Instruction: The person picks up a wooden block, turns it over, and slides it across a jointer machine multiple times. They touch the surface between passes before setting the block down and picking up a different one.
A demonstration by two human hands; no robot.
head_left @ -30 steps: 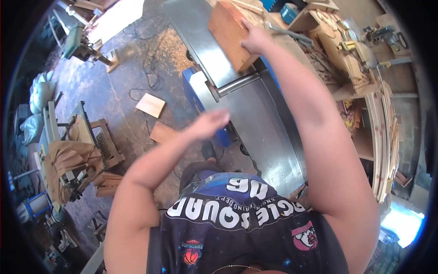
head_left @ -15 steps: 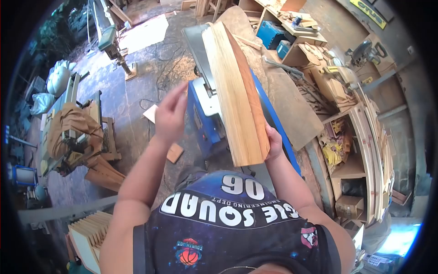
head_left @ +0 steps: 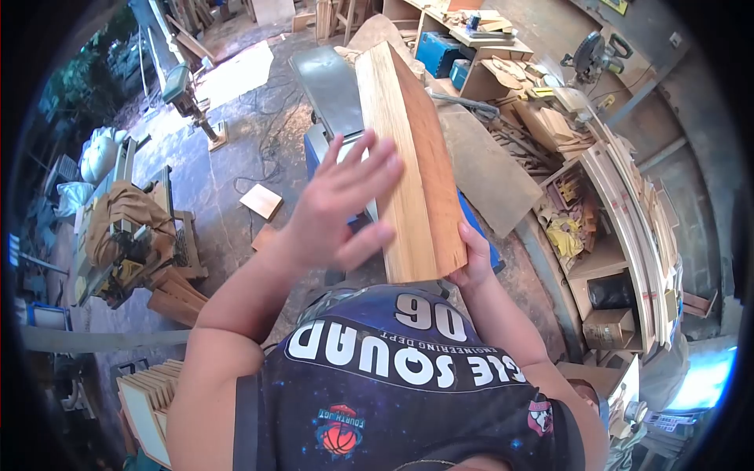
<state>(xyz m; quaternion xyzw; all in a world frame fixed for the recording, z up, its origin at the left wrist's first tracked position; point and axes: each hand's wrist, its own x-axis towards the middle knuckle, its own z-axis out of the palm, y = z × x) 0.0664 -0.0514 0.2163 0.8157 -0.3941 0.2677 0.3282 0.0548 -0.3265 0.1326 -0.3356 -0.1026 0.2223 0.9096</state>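
A long, thick wooden board (head_left: 430, 149) stands out in front of me, its pale edge turned up and its reddish face to the right. My right hand (head_left: 474, 257) grips the near right corner, fingers wrapped around the lower side. Over the pale edge, my left hand (head_left: 338, 202) is open with its fingers spread, the fingertips overlapping the board in this view. Beneath and beyond the board is a blue machine with a grey metal bed (head_left: 330, 90), which looks like a jointer and is partly covered by the board.
At the right, shelves (head_left: 601, 259) hold offcuts and long strips. A miter saw (head_left: 593, 56) sits at the back right. On the floor at left lie a small wood piece (head_left: 261, 202) and cables. A cloth-draped bench (head_left: 129, 224) stands far left, and a drill press (head_left: 184, 90) behind.
My left hand has moved right from beside the machine to over the board's pale edge, its fingers spreading. The board has turned slightly, showing more of its reddish face.
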